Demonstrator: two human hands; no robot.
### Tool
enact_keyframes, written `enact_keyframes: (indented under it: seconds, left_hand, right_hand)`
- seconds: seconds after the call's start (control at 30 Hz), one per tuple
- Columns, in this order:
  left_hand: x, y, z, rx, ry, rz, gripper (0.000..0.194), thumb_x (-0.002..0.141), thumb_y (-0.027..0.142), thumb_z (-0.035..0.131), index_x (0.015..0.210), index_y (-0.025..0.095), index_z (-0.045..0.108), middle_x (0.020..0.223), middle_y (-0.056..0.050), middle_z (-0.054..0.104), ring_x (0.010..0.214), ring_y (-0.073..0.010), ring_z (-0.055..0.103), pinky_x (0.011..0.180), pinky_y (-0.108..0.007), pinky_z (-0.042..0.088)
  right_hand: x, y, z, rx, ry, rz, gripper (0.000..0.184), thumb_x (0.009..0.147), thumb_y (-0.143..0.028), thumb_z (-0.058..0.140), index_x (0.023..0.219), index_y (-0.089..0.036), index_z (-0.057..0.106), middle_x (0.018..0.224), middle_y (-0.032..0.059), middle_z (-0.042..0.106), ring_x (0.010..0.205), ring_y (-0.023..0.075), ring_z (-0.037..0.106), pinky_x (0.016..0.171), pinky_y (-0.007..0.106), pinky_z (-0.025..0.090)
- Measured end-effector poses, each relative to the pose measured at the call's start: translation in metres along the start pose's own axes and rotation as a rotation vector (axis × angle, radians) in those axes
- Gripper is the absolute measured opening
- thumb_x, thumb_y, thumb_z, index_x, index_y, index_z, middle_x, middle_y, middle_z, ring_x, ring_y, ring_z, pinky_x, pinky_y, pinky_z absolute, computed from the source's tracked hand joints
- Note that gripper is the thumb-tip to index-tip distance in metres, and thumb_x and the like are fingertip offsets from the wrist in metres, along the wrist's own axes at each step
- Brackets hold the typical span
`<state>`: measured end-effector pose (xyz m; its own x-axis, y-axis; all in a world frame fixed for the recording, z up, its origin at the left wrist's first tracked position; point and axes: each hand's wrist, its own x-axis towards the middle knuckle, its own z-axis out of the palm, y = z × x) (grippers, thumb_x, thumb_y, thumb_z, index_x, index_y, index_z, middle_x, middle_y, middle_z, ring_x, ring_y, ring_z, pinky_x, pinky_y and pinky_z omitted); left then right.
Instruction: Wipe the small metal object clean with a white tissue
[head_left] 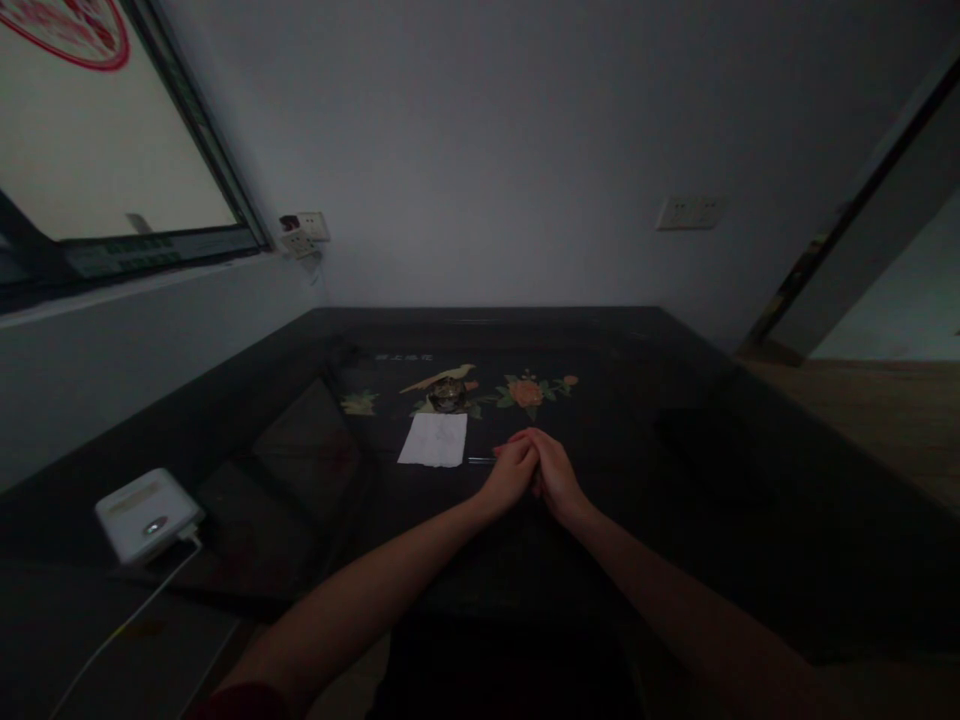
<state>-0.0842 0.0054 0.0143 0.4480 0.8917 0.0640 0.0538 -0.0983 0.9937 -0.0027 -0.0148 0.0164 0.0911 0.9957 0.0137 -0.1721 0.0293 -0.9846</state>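
My left hand (511,476) and my right hand (558,474) are clasped together over the dark tabletop. The fingers of both are folded against each other, and no object shows between them. Just left of the hands lies a sheet of white paper (433,441) with faint marks on it. A short, thin bright strip (481,461) shows between the paper and my left hand; I cannot tell what it is. Behind the paper stands a small, shiny glass-like object (448,394), its details lost in the dim light.
The glossy dark table (480,560) bears a printed bird and flowers (527,391). At the left edge sits a white box-shaped device (148,512) with a white cable (124,625). A flat dark item (709,455) lies to the right. Wall sockets (688,212) are behind.
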Motion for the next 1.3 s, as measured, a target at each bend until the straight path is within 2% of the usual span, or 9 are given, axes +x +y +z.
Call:
enact_keyframes:
  seconds: [0.2,0.33,0.43,0.63,0.87,0.97,1.1,1.3]
  left_hand:
    - [0.0004,-0.0015,0.0006,-0.010,-0.009,0.024,0.022,0.087,0.024,0.038,0.069,0.017,0.048,0.047,0.004,0.048,0.039,-0.0097,0.046,0.041,-0.020,0.034]
    - [0.0007,-0.0040,0.0002,-0.002,-0.015,0.026,0.022,0.087,0.024,0.038,0.069,0.016,0.047,0.048,0.003,0.048,0.039,-0.0094,0.046,0.040,-0.019,0.034]
    - [0.0011,-0.0057,0.0001,-0.005,-0.014,0.028,0.022,0.087,0.025,0.038,0.068,0.016,0.047,0.048,0.003,0.048,0.039,-0.0091,0.046,0.040,-0.019,0.034]
    - [0.0007,-0.0042,0.0003,-0.001,-0.015,0.024,0.023,0.088,0.026,0.038,0.069,0.016,0.047,0.047,0.003,0.048,0.039,-0.0093,0.046,0.040,-0.019,0.034]
    - [0.0009,-0.0070,0.0000,-0.005,-0.017,0.037,0.024,0.088,0.027,0.039,0.068,0.016,0.048,0.046,0.003,0.048,0.040,-0.0095,0.047,0.041,-0.019,0.034]
    - [0.0004,-0.0059,0.0001,-0.009,-0.019,0.027,0.024,0.088,0.027,0.038,0.069,0.016,0.048,0.047,0.003,0.048,0.040,-0.0095,0.047,0.041,-0.019,0.034]
    - [-0.0004,-0.0024,0.0006,0.003,-0.004,0.008,0.022,0.087,0.024,0.038,0.068,0.016,0.047,0.047,0.003,0.047,0.040,-0.0097,0.046,0.040,-0.019,0.033]
    - [-0.0008,-0.0022,0.0004,0.015,-0.014,0.028,0.024,0.088,0.025,0.038,0.068,0.016,0.047,0.046,0.003,0.047,0.040,-0.0092,0.046,0.041,-0.019,0.033]
  right_hand:
    - [0.0003,0.0009,-0.0011,-0.003,0.016,-0.045,0.032,0.080,-0.045,0.048,0.077,-0.018,0.063,0.077,0.0063,0.071,0.044,0.0116,0.049,0.038,0.023,0.032]
    - [0.0004,0.0004,-0.0003,0.007,0.013,-0.058,0.031,0.079,-0.045,0.048,0.077,-0.018,0.063,0.077,0.0078,0.071,0.060,0.0176,0.060,0.042,0.023,0.037]
    - [0.0001,-0.0002,0.0002,0.014,0.013,-0.058,0.030,0.079,-0.044,0.049,0.077,-0.018,0.063,0.076,0.0084,0.071,0.067,0.0200,0.063,0.043,0.023,0.039]
    - [-0.0005,-0.0001,-0.0004,0.029,0.017,-0.059,0.029,0.079,-0.044,0.050,0.077,-0.018,0.063,0.075,0.0083,0.071,0.064,0.0189,0.062,0.041,0.022,0.038]
    - [-0.0006,0.0004,-0.0005,0.010,0.015,-0.040,0.033,0.079,-0.047,0.049,0.078,-0.018,0.063,0.073,0.0076,0.070,0.054,0.0167,0.059,0.031,0.020,0.026]
    - [-0.0001,0.0006,-0.0004,0.009,0.014,-0.059,0.032,0.078,-0.047,0.050,0.077,-0.018,0.064,0.070,0.0069,0.069,0.057,0.0174,0.060,0.033,0.020,0.029]
    - [0.0002,0.0006,-0.0006,0.005,0.018,-0.064,0.029,0.078,-0.044,0.051,0.075,-0.018,0.064,0.076,0.0074,0.071,0.058,0.0170,0.060,0.036,0.021,0.032]
    - [-0.0009,-0.0001,-0.0008,0.007,0.010,-0.058,0.032,0.078,-0.046,0.049,0.077,-0.017,0.064,0.076,0.0087,0.071,0.060,0.0184,0.062,0.033,0.020,0.029]
